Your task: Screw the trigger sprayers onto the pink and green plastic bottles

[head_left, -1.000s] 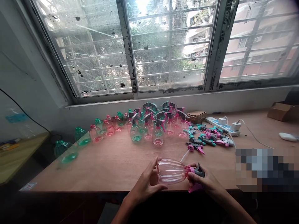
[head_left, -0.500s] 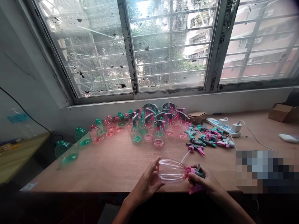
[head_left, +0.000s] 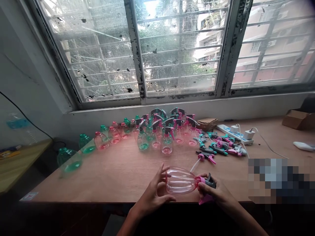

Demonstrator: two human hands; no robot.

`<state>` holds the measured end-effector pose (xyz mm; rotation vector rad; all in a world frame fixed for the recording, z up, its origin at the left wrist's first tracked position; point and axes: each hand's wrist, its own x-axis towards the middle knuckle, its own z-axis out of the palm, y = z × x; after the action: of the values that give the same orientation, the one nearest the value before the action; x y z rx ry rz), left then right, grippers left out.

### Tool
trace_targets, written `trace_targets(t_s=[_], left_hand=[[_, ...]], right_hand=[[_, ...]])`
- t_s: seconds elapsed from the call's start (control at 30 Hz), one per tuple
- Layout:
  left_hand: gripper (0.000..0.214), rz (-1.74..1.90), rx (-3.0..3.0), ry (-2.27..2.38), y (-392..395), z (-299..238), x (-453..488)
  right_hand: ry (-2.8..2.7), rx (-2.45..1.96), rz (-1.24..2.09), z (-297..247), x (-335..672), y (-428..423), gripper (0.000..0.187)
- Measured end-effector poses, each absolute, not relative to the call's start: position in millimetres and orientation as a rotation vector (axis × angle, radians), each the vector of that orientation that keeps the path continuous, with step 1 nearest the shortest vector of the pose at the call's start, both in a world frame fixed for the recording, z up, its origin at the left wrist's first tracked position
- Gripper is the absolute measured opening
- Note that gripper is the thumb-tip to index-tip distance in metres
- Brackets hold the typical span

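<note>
A clear pink spray bottle [head_left: 180, 180] is held on its side above the table's front edge, its base toward the left. My right hand [head_left: 216, 190] is closed around the pink and dark grey trigger sprayer [head_left: 209, 181] at the bottle's neck. My left hand [head_left: 154, 193] is at the base with its fingers spread and its thumb stretched out below the bottle. Its fingertips are beside the base; whether they touch it I cannot tell. A loose pink sprayer [head_left: 201, 157] with a white tube lies just behind the bottle.
Several bottles with sprayers [head_left: 167, 144] stand mid-table by the window. Open green and pink bottles [head_left: 100, 141] line the left side. A pile of loose sprayers [head_left: 221, 144] lies at the right, near a power strip [head_left: 233, 132] with cables. A cardboard box [head_left: 297, 118] sits farther right.
My left hand has loosened from the bottle's base, its fingers lifting and its thumb moving away. The bottle and my right hand stay in nearly the same place.
</note>
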<state>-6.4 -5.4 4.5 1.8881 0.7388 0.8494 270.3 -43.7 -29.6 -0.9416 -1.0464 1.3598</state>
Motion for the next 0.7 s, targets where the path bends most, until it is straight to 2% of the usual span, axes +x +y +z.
trace_targets(t_s=[0.1,0.23,0.4,0.47,0.6,0.7], left_hand=[[0.108,0.855,1.913,0.760,-5.3,6.5,-6.3],[0.084,0.858,1.931,0.738,-6.4,4.1,-4.9],[0.112,0.839,1.841,0.704,-7.1,3.3,-4.0],[0.110,0.838,1.880,0.735,-6.6,3.8,-5.0],[0.087,0.860,1.924,0.741,-6.0,2.0,-6.3],[0.103,0.864,1.878,0.717,-6.3,2.3,-5.7]], right_hand=[[-1.051,-0.971,1.349,-29.0,269.9,-44.2,0.046],[-0.995,-0.951,1.371,-24.4,268.7,-45.2,0.046],[-1.013,-0.938,1.370,-23.2,268.5,-46.0,0.044],[-1.020,-0.950,1.371,-24.1,268.7,-46.0,0.044],[-0.991,-0.966,1.370,-25.3,268.3,-45.5,0.045],[-0.989,-0.956,1.359,-26.4,268.2,-44.1,0.046]])
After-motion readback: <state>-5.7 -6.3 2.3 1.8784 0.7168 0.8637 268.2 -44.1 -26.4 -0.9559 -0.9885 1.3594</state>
